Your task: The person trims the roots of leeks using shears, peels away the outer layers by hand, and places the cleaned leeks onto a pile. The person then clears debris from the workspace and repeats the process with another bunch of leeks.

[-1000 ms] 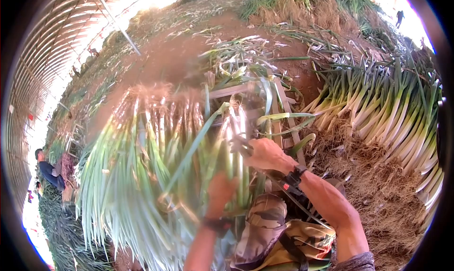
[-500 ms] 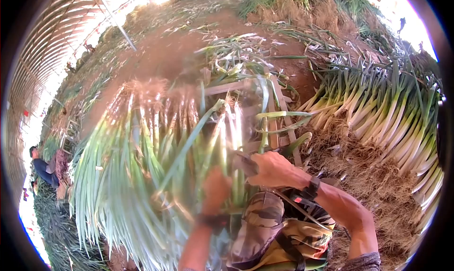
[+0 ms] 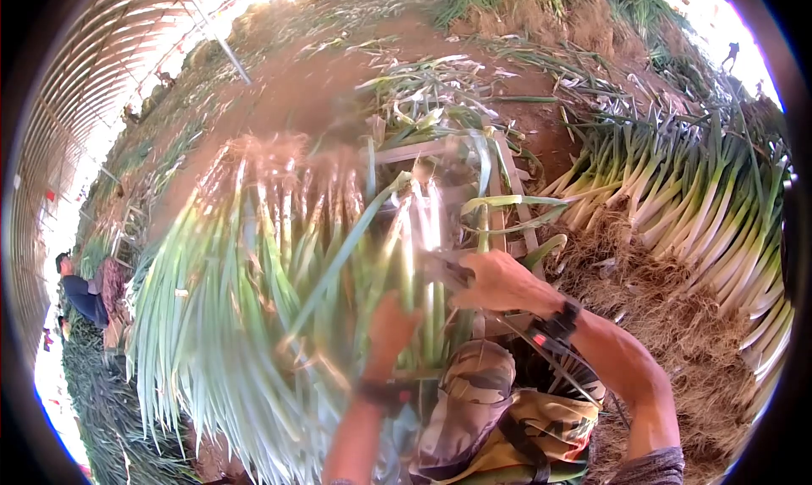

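My left hand point(image 3: 392, 328) is blurred, its fingers curled at several green onions point(image 3: 431, 223) whose white stalks stand root end away from me. In my right hand point(image 3: 499, 280), the fingers are wrapped round a dark hand tool point(image 3: 447, 269), its tip beside the white stalks. The tool's exact kind is hard to make out. Left of my hands lies a broad pile of green onions point(image 3: 228, 274), roots at the far side and leaves fanning toward me. A loose green leaf point(image 3: 347, 240) crosses the pile diagonally.
A wooden frame point(image 3: 511, 168) stands beyond my hands, with leaf scraps heaped behind it. At right lies a long row of green onions point(image 3: 677, 189) with tangled roots point(image 3: 651, 316) toward me. A person point(image 3: 85, 295) sits at far left. A thin rod or cord point(image 3: 558, 371) passes by my knees.
My right hand and the tool have risen slightly along the stalks. My left hand has shifted a little up and right. The whole view has shifted slightly.
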